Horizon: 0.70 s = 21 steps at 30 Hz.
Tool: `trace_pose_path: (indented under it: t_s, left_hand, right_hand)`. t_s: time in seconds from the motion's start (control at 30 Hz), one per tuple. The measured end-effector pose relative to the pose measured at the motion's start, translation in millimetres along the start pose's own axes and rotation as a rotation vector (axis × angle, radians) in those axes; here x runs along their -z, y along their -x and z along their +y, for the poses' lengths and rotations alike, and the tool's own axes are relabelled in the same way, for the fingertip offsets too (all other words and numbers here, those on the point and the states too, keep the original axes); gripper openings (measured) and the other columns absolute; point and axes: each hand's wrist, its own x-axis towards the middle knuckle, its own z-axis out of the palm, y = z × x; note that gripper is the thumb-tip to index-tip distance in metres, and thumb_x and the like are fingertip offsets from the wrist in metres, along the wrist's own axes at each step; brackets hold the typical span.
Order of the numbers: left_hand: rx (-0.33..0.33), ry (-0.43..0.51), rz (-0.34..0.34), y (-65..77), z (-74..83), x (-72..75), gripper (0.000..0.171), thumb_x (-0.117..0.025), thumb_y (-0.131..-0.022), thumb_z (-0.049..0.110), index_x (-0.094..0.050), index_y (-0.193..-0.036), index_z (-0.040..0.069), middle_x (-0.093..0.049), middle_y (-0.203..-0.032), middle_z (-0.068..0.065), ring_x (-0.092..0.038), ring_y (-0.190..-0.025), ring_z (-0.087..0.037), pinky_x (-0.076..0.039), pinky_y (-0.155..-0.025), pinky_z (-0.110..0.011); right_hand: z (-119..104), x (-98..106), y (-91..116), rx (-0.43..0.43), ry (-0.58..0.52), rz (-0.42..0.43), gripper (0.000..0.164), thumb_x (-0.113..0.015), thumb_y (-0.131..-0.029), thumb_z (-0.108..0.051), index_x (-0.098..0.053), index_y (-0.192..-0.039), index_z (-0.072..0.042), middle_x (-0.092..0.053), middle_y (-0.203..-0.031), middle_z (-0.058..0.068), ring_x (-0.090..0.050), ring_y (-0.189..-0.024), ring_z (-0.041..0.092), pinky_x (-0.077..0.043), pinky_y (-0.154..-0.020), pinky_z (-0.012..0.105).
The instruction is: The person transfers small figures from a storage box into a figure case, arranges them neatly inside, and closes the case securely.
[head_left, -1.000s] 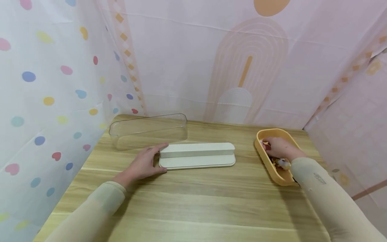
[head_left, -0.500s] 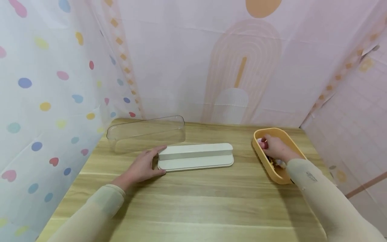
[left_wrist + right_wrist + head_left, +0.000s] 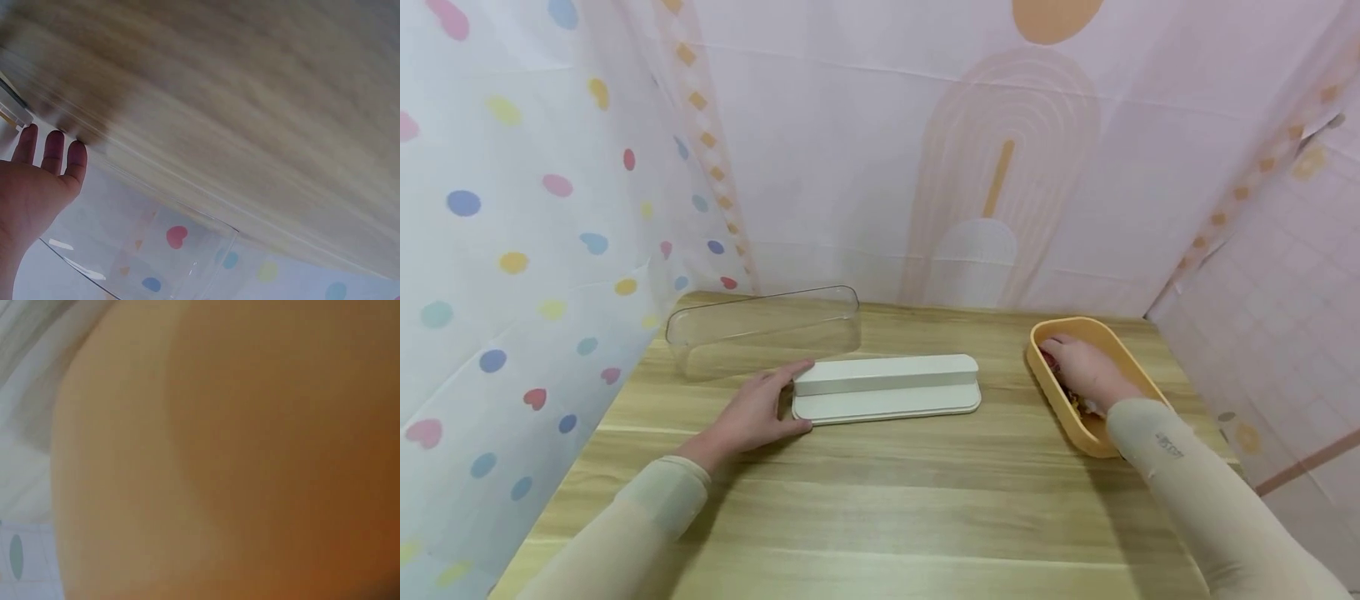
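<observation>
In the head view, my left hand (image 3: 752,415) spans the left end of a cream-white stepped stand (image 3: 887,392), thumb at its front edge and index finger at its back. The left wrist view shows the fingers (image 3: 54,150) of that hand against the stand's end (image 3: 12,106). My right hand (image 3: 1086,367) reaches down into an orange-yellow oval tray (image 3: 1078,429), fingers low at its far left corner. Beside them a dark red thing (image 3: 1049,362) shows, mostly hidden; whether they grip it I cannot tell. Small yellow pieces (image 3: 1075,403) lie under the hand.
A clear plastic cover (image 3: 767,333) stands behind my left hand on the wood-grain table (image 3: 880,508). Patterned cloth walls (image 3: 850,167) close off the back and both sides. The tray's orange wall (image 3: 187,456) fills most of the right wrist view.
My right hand lifted slightly around a pinkish-red thing, then sank lower at the tray's far left corner, covering more of it. The left hand and the stand keep their places.
</observation>
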Motion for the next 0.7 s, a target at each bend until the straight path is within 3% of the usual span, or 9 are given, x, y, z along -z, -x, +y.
trace_pose_path:
  t_s: [0.07, 0.2, 0.37, 0.47, 0.57, 0.7]
  left_hand:
    - [0.001, 0.003, -0.007, -1.4, 1.2, 0.1, 0.099, -0.092, -0.084, 0.039, -0.039, -0.165, 0.022, -0.057, -0.159, -0.015, -0.056, -0.135, -0.05, -0.045, -0.112, -0.069]
    - [0.01, 0.008, -0.016, -3.8, 2.0, -0.3, 0.101, -0.094, -0.082, 0.037, -0.038, -0.166, 0.023, -0.057, -0.159, -0.015, -0.056, -0.136, -0.05, -0.045, -0.113, -0.069]
    - [0.016, 0.003, -0.026, -3.4, 1.4, 0.4, 0.102, -0.094, -0.082, 0.036, -0.038, -0.166, 0.023, -0.057, -0.159, -0.015, -0.056, -0.136, -0.049, -0.044, -0.114, -0.068]
    - [0.017, 0.004, -0.026, -2.7, 1.7, 1.9, 0.102, -0.094, -0.083, 0.037, -0.038, -0.166, 0.023, -0.056, -0.16, -0.015, -0.055, -0.137, -0.049, -0.044, -0.114, -0.068]
    - [0.012, 0.005, -0.022, -2.0, 2.2, 3.3, 0.1, -0.094, -0.083, 0.037, -0.038, -0.166, 0.022, -0.057, -0.159, -0.015, -0.056, -0.136, -0.049, -0.044, -0.113, -0.069]
    - [0.005, 0.003, -0.022, -1.3, 2.2, 2.8, 0.1, -0.094, -0.083, 0.036, -0.039, -0.165, 0.021, -0.057, -0.159, -0.015, -0.056, -0.136, -0.049, -0.044, -0.114, -0.068]
  right_hand:
    - [0.4, -1.5, 1.9, -0.002, 0.024, 0.018, 0.025, -0.044, -0.112, -0.013, -0.068, -0.106, -0.012, -0.07, -0.114, 0.01, -0.062, -0.102, 0.028, -0.05, -0.09, 0.045]
    - [3.0, 0.5, 6.3, 0.098, 0.179, 0.096, 0.012, -0.061, -0.104, -0.01, -0.071, -0.107, -0.006, -0.071, -0.112, 0.016, -0.066, -0.099, 0.034, -0.056, -0.088, 0.054]
    - [6.5, 6.1, 9.8, 0.0, 0.024, 0.051, 0.031, -0.069, -0.103, -0.021, -0.068, -0.12, 0.004, -0.073, -0.103, 0.021, -0.068, -0.091, 0.034, -0.056, -0.088, 0.056]
    - [6.1, 7.4, 9.6, -0.058, -0.042, 0.037, 0.041, -0.069, -0.105, -0.023, -0.063, -0.131, 0.008, -0.073, -0.111, 0.027, -0.069, -0.097, 0.038, -0.055, -0.092, 0.057]
    - [4.1, 6.5, 8.4, -0.019, 0.01, 0.074, 0.041, -0.071, -0.102, -0.017, -0.061, -0.132, 0.009, -0.072, -0.116, 0.031, -0.07, -0.101, 0.043, -0.056, -0.094, 0.061]
    - [3.3, 3.0, 8.1, 0.023, 0.083, 0.131, 0.033, -0.074, -0.098, -0.014, -0.065, -0.125, 0.003, -0.074, -0.108, 0.026, -0.071, -0.094, 0.042, -0.056, -0.089, 0.06]
